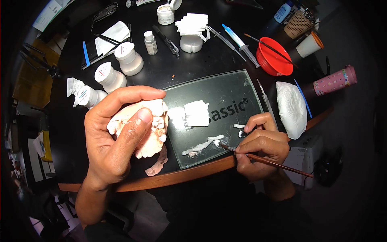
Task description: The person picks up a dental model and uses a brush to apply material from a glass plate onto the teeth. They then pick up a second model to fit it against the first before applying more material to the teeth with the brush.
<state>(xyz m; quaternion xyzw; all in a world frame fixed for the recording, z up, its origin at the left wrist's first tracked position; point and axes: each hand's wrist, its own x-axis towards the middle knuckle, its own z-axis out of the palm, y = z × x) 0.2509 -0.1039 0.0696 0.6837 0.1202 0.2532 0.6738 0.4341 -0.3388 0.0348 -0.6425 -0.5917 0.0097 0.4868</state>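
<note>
My left hand (pixel 115 137) is closed around a pale pink dental cast (pixel 151 139), its row of teeth facing right and the thumb across it. In my right hand (pixel 264 147) is a thin brush (pixel 278 162), held like a pen. Its tip touches white paste (pixel 217 142) on a glass slab (pixel 189 90) printed with dark letters. A longer grey-white strip of material and smaller dabs lie on the slab nearby. A folded white tissue (pixel 197 113) rests on its middle. Below the cast, a curved pinkish piece (pixel 157 162) lies at the table edge.
White-lidded powder jars (pixel 111 78) stand at the left. Toward the back are a small bottle (pixel 150 43), a pen (pixel 165 40), a stack of tissues (pixel 192 25) and a syringe (pixel 241 45). A red bowl (pixel 274 60) with a brush across it, a white pad (pixel 291 109) and a pink bottle (pixel 335 80) are at the right.
</note>
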